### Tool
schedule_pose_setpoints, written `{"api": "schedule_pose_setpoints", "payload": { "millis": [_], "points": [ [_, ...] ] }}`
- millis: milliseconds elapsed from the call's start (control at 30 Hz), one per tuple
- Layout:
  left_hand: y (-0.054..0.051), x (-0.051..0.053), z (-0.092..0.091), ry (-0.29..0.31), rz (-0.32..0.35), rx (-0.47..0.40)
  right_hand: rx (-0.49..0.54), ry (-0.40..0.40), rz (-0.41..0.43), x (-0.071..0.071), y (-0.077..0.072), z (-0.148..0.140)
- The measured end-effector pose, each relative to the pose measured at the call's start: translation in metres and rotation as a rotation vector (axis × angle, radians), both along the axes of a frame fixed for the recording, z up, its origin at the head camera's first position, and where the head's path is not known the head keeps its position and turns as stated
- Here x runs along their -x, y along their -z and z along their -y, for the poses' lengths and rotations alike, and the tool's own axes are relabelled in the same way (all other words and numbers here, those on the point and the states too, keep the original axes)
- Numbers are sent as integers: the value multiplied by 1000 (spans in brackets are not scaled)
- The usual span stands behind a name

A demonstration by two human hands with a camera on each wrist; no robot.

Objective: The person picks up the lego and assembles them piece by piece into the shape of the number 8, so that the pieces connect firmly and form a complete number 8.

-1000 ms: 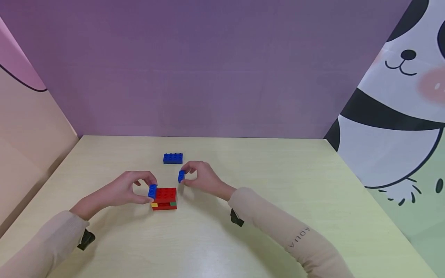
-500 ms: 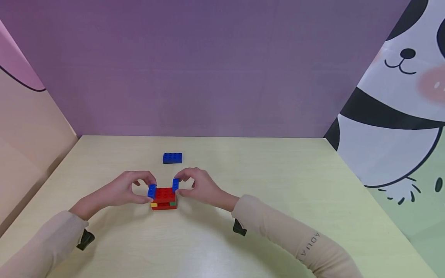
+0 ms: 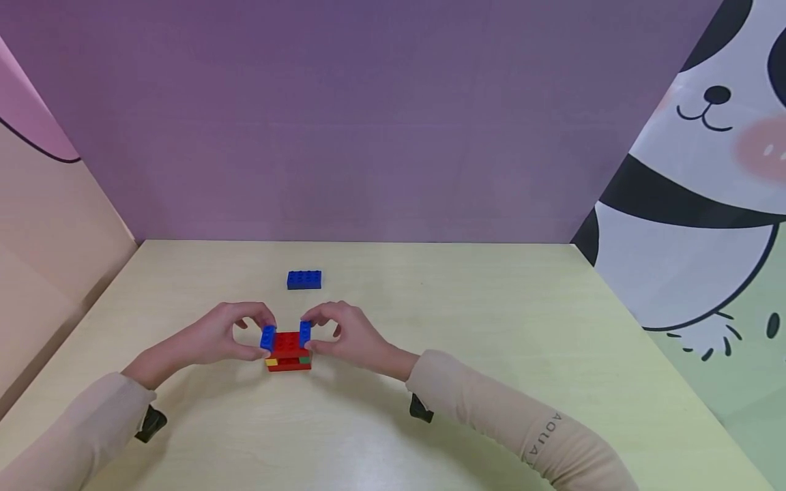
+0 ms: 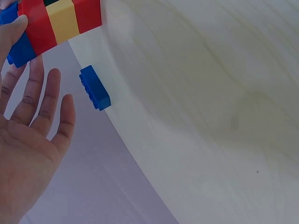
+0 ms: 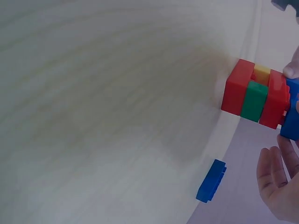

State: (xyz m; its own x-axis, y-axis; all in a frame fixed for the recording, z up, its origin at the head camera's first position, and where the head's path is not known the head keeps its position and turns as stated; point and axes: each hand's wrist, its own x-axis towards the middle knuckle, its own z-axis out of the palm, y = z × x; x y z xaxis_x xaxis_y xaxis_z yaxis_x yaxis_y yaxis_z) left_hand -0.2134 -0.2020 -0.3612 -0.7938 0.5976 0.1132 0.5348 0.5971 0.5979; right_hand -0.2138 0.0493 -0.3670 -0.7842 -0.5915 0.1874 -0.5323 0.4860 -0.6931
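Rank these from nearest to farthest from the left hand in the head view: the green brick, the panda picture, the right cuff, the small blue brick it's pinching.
Nearest to the left hand first:
1. Small blue brick, in its grip
2. Green brick, right end of the stack
3. Right cuff, off to the right
4. Panda picture, at the far right

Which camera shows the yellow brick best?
Left wrist: the yellow brick shows a broad side, close up, between two red bricks. The head view shows just a small end; right wrist, a part beyond the green brick.
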Motion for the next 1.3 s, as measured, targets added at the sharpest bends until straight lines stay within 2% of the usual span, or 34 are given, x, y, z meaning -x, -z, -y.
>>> {"api": "schedule_pose_setpoints", "payload": {
  "millis": [167, 833, 1300],
  "points": [
    [1, 1, 0, 1, 1, -1, 14, -19, -9, -1, 1, 1],
    [2, 0, 0, -5, 5, -5, 3, -8, -34, -3, 4, 3],
    [3, 1, 0, -7, 15, -8, -4, -30, -81, -2, 6, 2]
  ]
}}
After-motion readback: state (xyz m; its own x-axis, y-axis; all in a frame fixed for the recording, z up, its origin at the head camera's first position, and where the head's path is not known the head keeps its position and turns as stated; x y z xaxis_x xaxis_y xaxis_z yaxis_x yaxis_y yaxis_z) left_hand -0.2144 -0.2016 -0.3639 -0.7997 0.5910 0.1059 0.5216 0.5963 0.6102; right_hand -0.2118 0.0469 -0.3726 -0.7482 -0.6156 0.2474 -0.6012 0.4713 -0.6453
